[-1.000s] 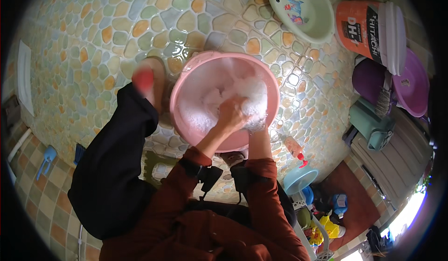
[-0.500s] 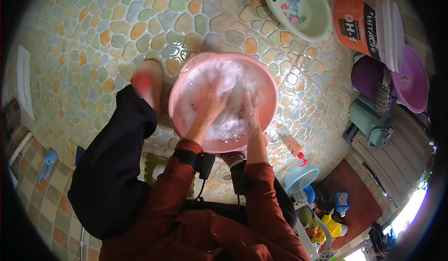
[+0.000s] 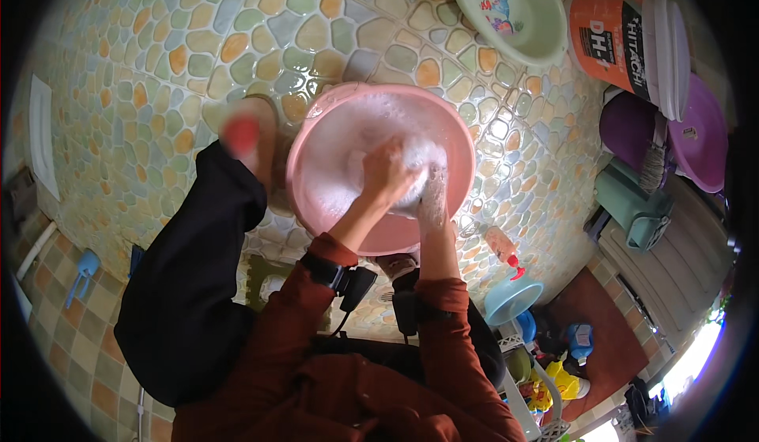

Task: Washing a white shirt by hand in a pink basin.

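Observation:
A round pink basin (image 3: 299,181) full of white suds stands on the floor in front of me. My left hand (image 3: 386,175) is closed in a fist over the suds, its knuckles turned up, gripping the edge of a foam-covered white cloth (image 3: 416,157). Pressed against the cloth from the right, my right hand (image 3: 433,193) is coated in foam, and its fingers are mostly hidden. Suds blur the outline of the cloth. Both hands are nearly touching, right of the basin's middle.
A pump bottle (image 3: 500,243) with a red top lies right of the basin, near a light-blue bowl (image 3: 514,300). Farther right are a pale-green basin (image 3: 545,15), an orange-and-white bucket (image 3: 597,39), purple basins (image 3: 700,137) and a brush (image 3: 653,167). My foot (image 3: 257,137) is beside the basin's left.
My left hand has moved right, toward my right hand, and closed. The white foamy cloth now shows between them. The basin sits slightly shifted in view.

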Demonstrator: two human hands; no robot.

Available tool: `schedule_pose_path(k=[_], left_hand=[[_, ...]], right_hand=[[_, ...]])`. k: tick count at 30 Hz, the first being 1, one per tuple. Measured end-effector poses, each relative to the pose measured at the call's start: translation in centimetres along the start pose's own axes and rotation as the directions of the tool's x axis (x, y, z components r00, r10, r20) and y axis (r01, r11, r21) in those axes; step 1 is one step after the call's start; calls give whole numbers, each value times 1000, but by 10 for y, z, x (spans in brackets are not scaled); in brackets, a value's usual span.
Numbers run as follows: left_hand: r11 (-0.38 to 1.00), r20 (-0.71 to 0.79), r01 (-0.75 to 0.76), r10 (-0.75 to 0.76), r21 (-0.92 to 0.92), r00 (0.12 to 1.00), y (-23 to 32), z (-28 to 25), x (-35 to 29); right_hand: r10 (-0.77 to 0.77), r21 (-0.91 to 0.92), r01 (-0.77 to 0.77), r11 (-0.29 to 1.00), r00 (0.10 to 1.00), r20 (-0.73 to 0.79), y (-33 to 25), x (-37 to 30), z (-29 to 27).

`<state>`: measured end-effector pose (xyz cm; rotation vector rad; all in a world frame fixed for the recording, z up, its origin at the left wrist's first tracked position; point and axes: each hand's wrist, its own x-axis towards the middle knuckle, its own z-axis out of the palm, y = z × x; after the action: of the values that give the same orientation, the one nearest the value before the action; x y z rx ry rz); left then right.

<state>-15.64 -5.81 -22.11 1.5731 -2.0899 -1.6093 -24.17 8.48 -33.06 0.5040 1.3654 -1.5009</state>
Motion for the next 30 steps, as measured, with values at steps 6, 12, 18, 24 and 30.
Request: schedule_pose_path(k=[6, 12, 18, 24, 30], left_hand=[[959, -335, 177, -96, 221, 937, -28, -25, 16], [882, -302, 187, -54, 433, 952, -72, 20, -5], [996, 148, -87, 84, 11, 985, 2, 37, -40], [967, 180, -116, 75, 227, 981, -9, 30, -25], [996, 58, 58, -53, -73, 997, -12, 5, 9]], right_hand=[[-241, -640, 132, 757, 967, -85, -69, -74, 74], [-15, -266, 14, 964, 1000, 0, -44, -29, 39], [-104, -908, 228, 353, 973, 204, -13, 29, -32], [1, -180, -17, 984, 996, -91, -14, -5, 15], [-130, -366, 70, 928, 981, -142, -82, -105, 99]])
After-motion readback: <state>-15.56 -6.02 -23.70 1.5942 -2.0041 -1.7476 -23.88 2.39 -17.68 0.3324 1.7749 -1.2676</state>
